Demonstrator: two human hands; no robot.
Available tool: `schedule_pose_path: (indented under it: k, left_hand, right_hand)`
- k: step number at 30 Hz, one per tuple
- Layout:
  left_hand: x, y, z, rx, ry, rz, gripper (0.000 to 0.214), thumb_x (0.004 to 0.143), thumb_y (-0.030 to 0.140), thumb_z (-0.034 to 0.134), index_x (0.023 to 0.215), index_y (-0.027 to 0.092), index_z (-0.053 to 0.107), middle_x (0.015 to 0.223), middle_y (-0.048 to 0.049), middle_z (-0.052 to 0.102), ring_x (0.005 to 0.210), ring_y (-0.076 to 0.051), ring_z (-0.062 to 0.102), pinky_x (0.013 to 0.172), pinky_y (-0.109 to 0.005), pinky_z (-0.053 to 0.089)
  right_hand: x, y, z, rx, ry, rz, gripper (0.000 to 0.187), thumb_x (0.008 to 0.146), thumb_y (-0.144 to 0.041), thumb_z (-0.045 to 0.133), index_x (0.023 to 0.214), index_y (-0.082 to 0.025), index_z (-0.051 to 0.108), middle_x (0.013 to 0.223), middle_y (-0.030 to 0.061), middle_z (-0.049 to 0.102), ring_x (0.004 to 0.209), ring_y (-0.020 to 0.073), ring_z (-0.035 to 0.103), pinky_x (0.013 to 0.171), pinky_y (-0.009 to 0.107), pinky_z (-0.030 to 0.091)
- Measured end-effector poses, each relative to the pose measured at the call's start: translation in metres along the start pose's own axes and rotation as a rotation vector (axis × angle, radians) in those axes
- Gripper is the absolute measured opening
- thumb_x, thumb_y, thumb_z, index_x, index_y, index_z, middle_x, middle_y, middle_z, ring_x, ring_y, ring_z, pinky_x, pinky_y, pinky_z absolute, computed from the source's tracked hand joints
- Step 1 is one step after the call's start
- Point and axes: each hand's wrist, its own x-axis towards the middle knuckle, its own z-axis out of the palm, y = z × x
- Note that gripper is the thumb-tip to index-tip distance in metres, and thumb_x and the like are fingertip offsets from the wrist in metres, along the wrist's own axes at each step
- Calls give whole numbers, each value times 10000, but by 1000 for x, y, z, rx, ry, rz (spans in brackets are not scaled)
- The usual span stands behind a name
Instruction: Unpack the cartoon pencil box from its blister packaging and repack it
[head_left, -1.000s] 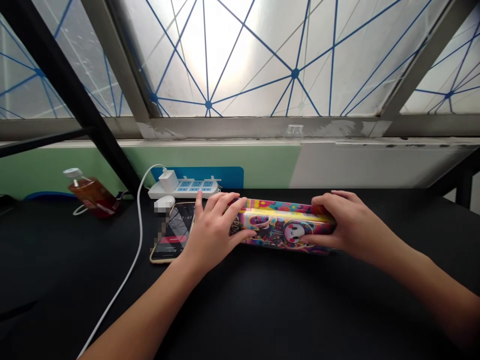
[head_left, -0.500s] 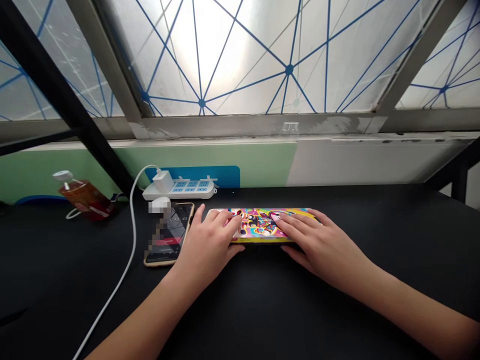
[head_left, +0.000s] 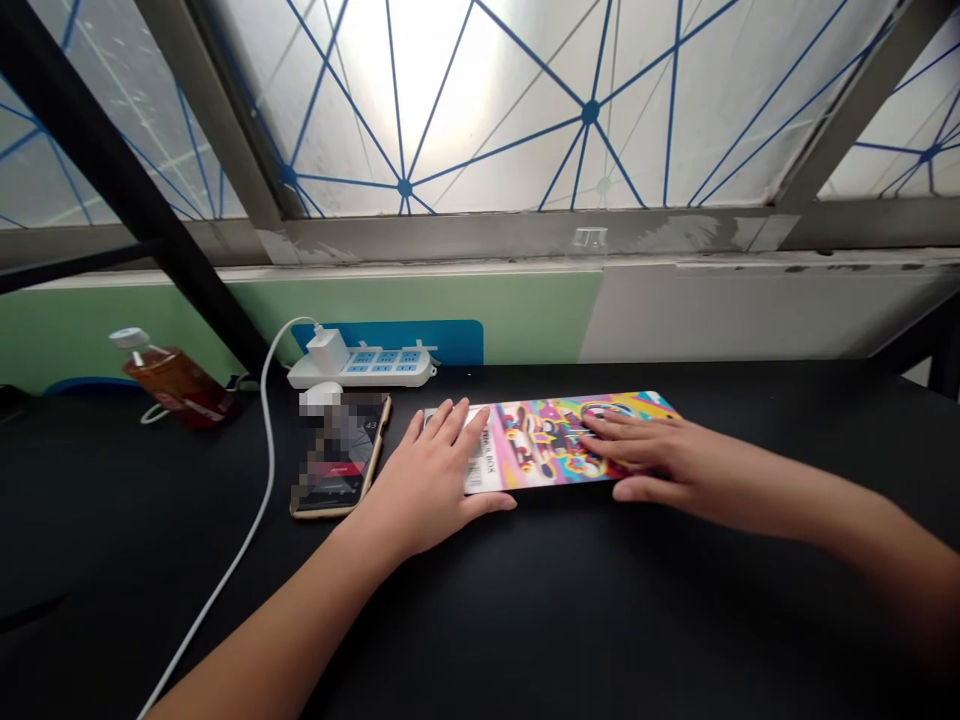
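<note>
A long, flat pencil box (head_left: 544, 445) with bright cartoon print lies on the black table. Its white left end carries a barcode and lettering. My left hand (head_left: 431, 480) rests on that end, fingers spread and the thumb along the near edge. Over the right part of the box lies my right hand (head_left: 667, 460), its fingers stretched out flat and the thumb by the near edge. The fingers cover parts of the print. Neither hand is wrapped round the box.
A phone (head_left: 349, 450) lies left of my left hand. Behind it stands a white power strip (head_left: 375, 370) with a plugged charger (head_left: 328, 350). Its white cable (head_left: 268, 450) runs toward me. A tilted drink bottle (head_left: 176, 385) is farther left. The wall and window close off the back.
My right hand has moved right and turned more sideways. The pencil box now shows more of its top, including the white left end, and reaches farther right. My left hand's fingers lie flatter.
</note>
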Motion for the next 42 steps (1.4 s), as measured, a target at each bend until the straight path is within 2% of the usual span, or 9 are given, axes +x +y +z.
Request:
schedule_pose_path:
  k: [5, 9, 13, 18, 23, 26, 29, 32, 42]
  left_hand:
    - [-1, 1, -5, 20, -15, 14, 969, 872, 838, 390, 1597, 201, 293, 1668, -158, 221, 1541, -381, 187, 1208, -613, 227]
    - [-1, 7, -4, 20, 82, 76, 1012, 846, 858, 406, 1607, 206, 262, 1666, -173, 222, 1535, -403, 190, 1199, -639, 229]
    - [1, 14, -2, -14, 41, 88, 935, 916, 799, 352, 1618, 193, 227, 1666, -169, 224, 1535, -384, 202, 1199, -602, 273]
    - [3, 11, -2, -16, -22, 78, 857, 957, 767, 273, 1598, 199, 302, 1671, -134, 214, 1544, -354, 186, 1214, -579, 259]
    - [3, 5, -3, -39, -16, 77, 828, 963, 757, 288, 1597, 225, 308, 1673, -112, 216, 1547, -337, 191, 1224, -565, 240]
    - [2, 3, -4, -51, 12, 97, 771, 986, 708, 325, 1586, 224, 335, 1659, -107, 270, 1540, -325, 229, 1218, -547, 258]
    - [1, -1, -5, -73, 44, 117, 700, 1011, 654, 334, 1574, 237, 359, 1639, -96, 330, 1531, -302, 268, 1217, -525, 266]
    - [5, -10, -7, -101, 48, 110, 629, 1033, 605, 326, 1556, 263, 397, 1630, -86, 352, 1518, -290, 304, 1216, -523, 265]
    - [8, -30, -10, -134, 36, 30, 534, 1045, 503, 325, 1510, 288, 477, 1608, -62, 398, 1508, -265, 331, 1209, -515, 284]
  right_hand:
    - [-1, 6, -14, -69, 41, 114, 449, 980, -593, 485, 1255, -328, 723, 1329, 46, 697, 1320, 342, 569, 1091, 555, 456]
    - [18, -34, 12, -157, 240, 39, 705, 949, -629, 519, 1542, -259, 424, 1623, 131, 357, 1465, 361, 378, 1148, 597, 366]
    - [26, -51, 33, -147, 136, -80, 819, 918, -718, 480, 1593, -292, 293, 1666, 94, 217, 1528, 352, 209, 1195, 631, 257]
    - [12, -26, 12, -124, 50, -26, 657, 965, -662, 453, 1528, -322, 442, 1604, 52, 394, 1464, 335, 385, 1163, 563, 368]
    - [3, -8, -7, -165, 128, 23, 542, 948, -643, 503, 1261, -257, 719, 1323, 116, 696, 1256, 366, 613, 1030, 539, 498]
    - [9, -13, 5, -186, 203, 34, 625, 899, -665, 571, 1363, -253, 642, 1453, 152, 591, 1303, 399, 565, 1033, 578, 481]
    - [20, -22, 26, -160, 193, -11, 847, 877, -690, 583, 1574, -264, 357, 1632, 156, 346, 1479, 413, 328, 1128, 633, 371]
    - [25, -23, 38, -140, 165, -30, 797, 964, -562, 534, 1624, -299, 174, 1665, 116, 274, 1525, 370, 217, 1180, 641, 287]
    - [1, 22, -3, -54, 62, 61, 696, 873, -144, 504, 1531, -359, 432, 1587, -34, 431, 1431, 275, 448, 1159, 468, 429]
